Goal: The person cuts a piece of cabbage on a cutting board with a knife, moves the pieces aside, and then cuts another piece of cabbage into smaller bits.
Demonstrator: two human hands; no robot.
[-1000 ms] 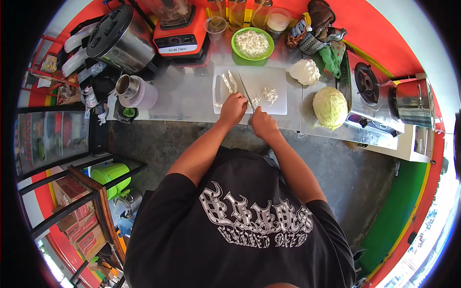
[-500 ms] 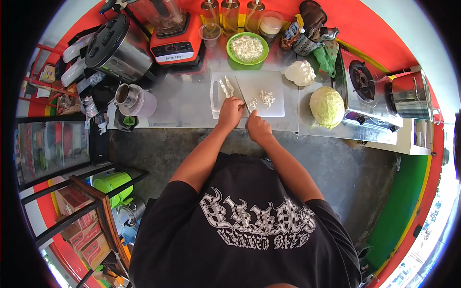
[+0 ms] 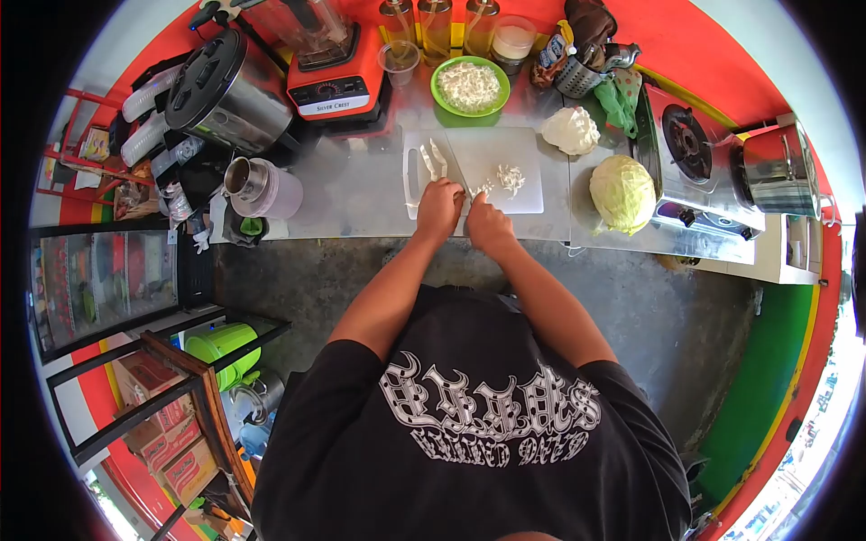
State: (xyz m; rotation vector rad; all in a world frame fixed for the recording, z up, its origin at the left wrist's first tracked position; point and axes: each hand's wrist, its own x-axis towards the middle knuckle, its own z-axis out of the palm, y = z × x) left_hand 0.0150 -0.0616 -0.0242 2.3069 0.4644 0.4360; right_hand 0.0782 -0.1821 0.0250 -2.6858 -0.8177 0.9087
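Observation:
My right hand (image 3: 490,225) is closed round the handle of a knife (image 3: 460,166), whose thin blade points away from me across the white cutting board (image 3: 528,198). Just left of the blade, my left hand (image 3: 440,207) presses closed fingers on pale cabbage strips (image 3: 428,162) lying lengthwise on the board; their far ends stick out past the fingers. Right of the knife sits a small heap of chopped cabbage (image 3: 511,178), with loose bits near the blade. Both hands are close together at the board's near edge. My fingers partly hide the cut ends.
A green bowl (image 3: 469,113) of shredded cabbage stands behind the board. Right are a cut white piece (image 3: 571,132), a whole cabbage (image 3: 622,194), and a gas stove (image 3: 690,171) with a pot (image 3: 780,171). A red blender (image 3: 336,90) and a jug (image 3: 275,194) are left.
The view has shifted slightly. My right hand with the knife has moved a little forward, closer to my left hand, which stays on the strips.

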